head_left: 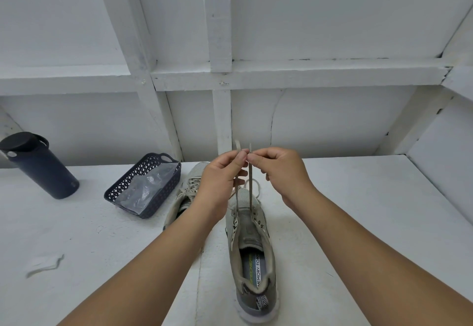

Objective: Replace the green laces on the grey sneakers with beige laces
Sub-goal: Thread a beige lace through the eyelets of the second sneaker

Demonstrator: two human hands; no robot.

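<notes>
A grey sneaker [252, 256] lies on the white table with its heel toward me and its upper eyelets bare. Two strands of a beige lace [250, 187] rise taut from its front eyelets. My left hand [222, 179] pinches the left strand's end and my right hand [279, 172] pinches the right one, fingertips almost touching above the toe. The second grey sneaker [183, 195], laced, lies to the left, partly hidden behind my left hand and wrist.
A dark perforated basket [143, 184] holding crumpled clear plastic sits left of the shoes. A dark bottle with a black lid [38, 164] stands at far left. A small white scrap [43, 265] lies near the left front. White framed wall panels close the back and right.
</notes>
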